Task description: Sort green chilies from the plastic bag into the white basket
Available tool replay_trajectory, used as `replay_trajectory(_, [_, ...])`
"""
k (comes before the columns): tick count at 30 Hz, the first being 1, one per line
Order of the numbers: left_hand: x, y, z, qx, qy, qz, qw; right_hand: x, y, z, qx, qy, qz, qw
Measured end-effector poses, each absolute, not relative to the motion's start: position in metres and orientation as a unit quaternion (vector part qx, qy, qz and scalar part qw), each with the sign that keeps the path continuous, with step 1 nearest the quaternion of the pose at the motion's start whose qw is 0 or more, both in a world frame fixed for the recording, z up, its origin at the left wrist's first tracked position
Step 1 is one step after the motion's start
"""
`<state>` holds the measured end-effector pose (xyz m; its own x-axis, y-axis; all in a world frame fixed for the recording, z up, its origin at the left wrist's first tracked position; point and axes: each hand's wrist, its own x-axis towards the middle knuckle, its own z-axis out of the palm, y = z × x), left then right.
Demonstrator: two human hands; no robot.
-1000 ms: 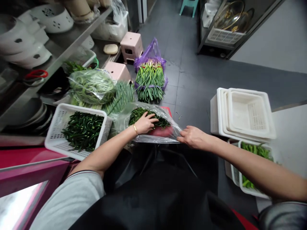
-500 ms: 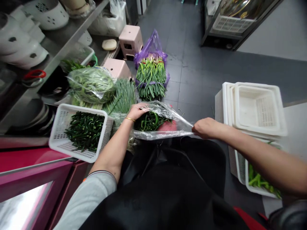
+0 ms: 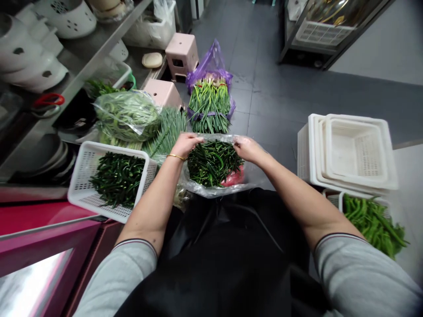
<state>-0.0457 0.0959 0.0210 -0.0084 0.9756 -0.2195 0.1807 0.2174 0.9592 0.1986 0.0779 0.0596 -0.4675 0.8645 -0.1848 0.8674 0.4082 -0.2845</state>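
Observation:
A clear plastic bag is spread in front of my apron, its mouth facing up. Dark green chili peppers fill it, and a pink-red piece, perhaps another bag, lies at their right side. My left hand pinches the far left part of the bag's rim. At the far right part of the rim, my right hand has its fingers closed on the plastic. Left of my left forearm stands a white perforated basket with more dark green peppers in it.
Bundled garlic chives in a purple bag lie beyond my hands. A bagged green vegetable and pink stools are at left. Stacked white baskets and bright green peppers stand at right. Red-handled scissors rest on the shelf.
My right hand has moved left and in, from the bag's stretched right end to its far rim. The bag's mouth is wider, showing more peppers. My left hand has risen slightly.

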Motion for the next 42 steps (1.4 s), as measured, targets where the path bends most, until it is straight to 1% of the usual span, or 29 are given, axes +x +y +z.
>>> replay_trajectory(2, [-0.032, 0.096, 0.035, 0.474, 0.58, 0.439, 0.497, 0.189, 0.071, 0.054, 0.536, 0.824, -0.186, -0.004])
replay_trajectory(6, [-0.019, 0.079, 0.047, 0.498, 0.575, 0.473, 0.444, 0.16, 0.051, 0.021, 0.582, 0.789, -0.189, 0.054])
replay_trajectory(9, [-0.025, 0.045, 0.051, 0.494, 0.584, 0.535, 0.359, 0.163, 0.049, 0.001, 0.585, 0.786, -0.198, 0.03])
replay_trajectory(11, [-0.026, 0.019, 0.052, 0.475, 0.588, 0.562, 0.336, 0.175, 0.049, -0.001, 0.59, 0.765, -0.257, -0.003])
replay_trajectory(14, [-0.014, -0.009, 0.044, 0.469, 0.601, 0.509, 0.399, 0.19, 0.04, 0.006, 0.577, 0.724, -0.372, -0.06])
replay_trajectory(16, [0.0, -0.015, 0.033, 0.509, 0.601, 0.448, 0.422, 0.187, 0.028, 0.011, 0.537, 0.731, -0.41, -0.092])
replay_trajectory(18, [0.01, -0.014, 0.021, 0.569, 0.583, 0.406, 0.413, 0.178, 0.017, 0.015, 0.49, 0.764, -0.405, -0.111])
replay_trajectory(20, [0.013, -0.011, 0.012, 0.606, 0.575, 0.386, 0.392, 0.17, 0.011, 0.02, 0.458, 0.797, -0.381, -0.104])
replay_trajectory(22, [0.007, -0.009, 0.01, 0.633, 0.574, 0.358, 0.375, 0.166, 0.012, 0.027, 0.459, 0.812, -0.347, -0.093])
replay_trajectory(24, [-0.002, -0.007, 0.015, 0.677, 0.545, 0.314, 0.381, 0.168, 0.017, 0.036, 0.467, 0.818, -0.322, -0.096])
replay_trajectory(26, [-0.01, -0.008, 0.025, 0.718, 0.478, 0.276, 0.425, 0.172, 0.02, 0.044, 0.435, 0.83, -0.329, -0.118])
replay_trajectory(29, [-0.016, -0.01, 0.043, 0.716, 0.379, 0.259, 0.526, 0.175, 0.019, 0.045, 0.346, 0.825, -0.418, -0.156])
replay_trajectory(31, [-0.017, -0.01, 0.05, 0.685, 0.345, 0.252, 0.59, 0.177, 0.019, 0.038, 0.363, 0.786, -0.473, -0.167])
replay_trajectory(32, [-0.017, -0.009, 0.05, 0.655, 0.348, 0.261, 0.618, 0.177, 0.021, 0.034, 0.391, 0.772, -0.476, -0.156])
replay_trajectory(34, [-0.019, -0.005, 0.046, 0.56, 0.391, 0.315, 0.659, 0.173, 0.032, 0.027, 0.449, 0.771, -0.435, -0.123])
replay_trajectory(37, [-0.028, 0.008, 0.033, 0.37, 0.462, 0.449, 0.669, 0.15, 0.059, 0.021, 0.496, 0.802, -0.318, -0.097])
replay_trajectory(39, [-0.037, 0.016, 0.027, 0.273, 0.479, 0.498, 0.67, 0.126, 0.079, 0.019, 0.497, 0.828, -0.248, -0.072])
replay_trajectory(42, [-0.047, 0.022, 0.024, 0.201, 0.498, 0.52, 0.664, 0.103, 0.101, 0.019, 0.423, 0.884, -0.192, 0.05])
